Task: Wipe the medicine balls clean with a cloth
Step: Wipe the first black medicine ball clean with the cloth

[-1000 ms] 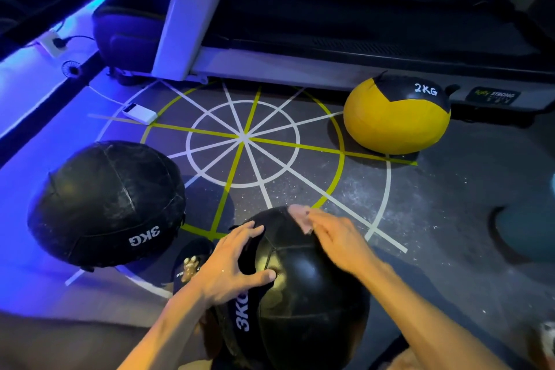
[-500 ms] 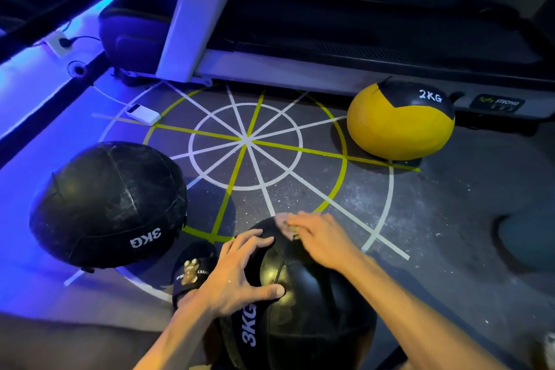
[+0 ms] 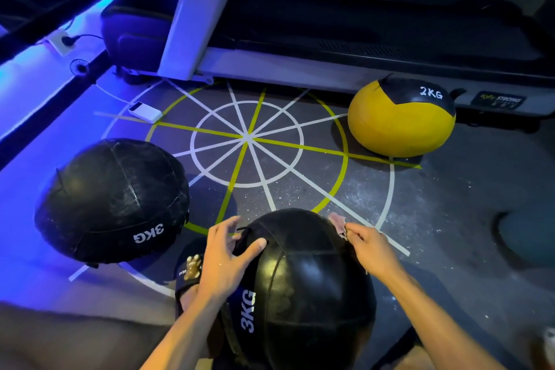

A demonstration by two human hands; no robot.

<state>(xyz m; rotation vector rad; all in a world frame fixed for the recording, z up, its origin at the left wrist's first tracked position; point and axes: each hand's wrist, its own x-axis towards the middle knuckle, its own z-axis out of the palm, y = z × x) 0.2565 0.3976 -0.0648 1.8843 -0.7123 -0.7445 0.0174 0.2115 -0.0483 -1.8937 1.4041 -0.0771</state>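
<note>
Near ball: a black medicine ball [image 3: 303, 285] under both hands, glossy, seamed into panels, with "3KG" in white on a band below the left wrist.
Its facing: the "3KG" band runs up and down in view, letters turned sideways; a small black loop [image 3: 242, 231] sits at the top by the left fingertips.
Left hand [image 3: 223, 261]: spread on the ball's upper left, thumb pressed to the surface, fingers relaxed and part lifted, grasping nothing.
Right hand [image 3: 371, 251]: on the ball's upper right, fingertips pinching a small pinkish cloth [image 3: 338, 224] against the ball.
Second black ball [image 3: 112, 200]: left of the left hand, apart from the near one, dull and scuffed, its "3KG" upside down.
Yellow ball [image 3: 401, 120]: well beyond the right hand, black panel marked "2KG" (it rests against a machine's base).
Floor [image 3: 450, 219]: dark speckled rubber with a wheel of white and yellow lines [image 3: 247, 138] beyond both hands.
Room: blue light at far left; a white treadmill frame [image 3: 198, 15] and a white power bank [image 3: 145, 112] beyond the left hand.
Slipper [image 3: 187, 270]: dark, just left of the left wrist.
</note>
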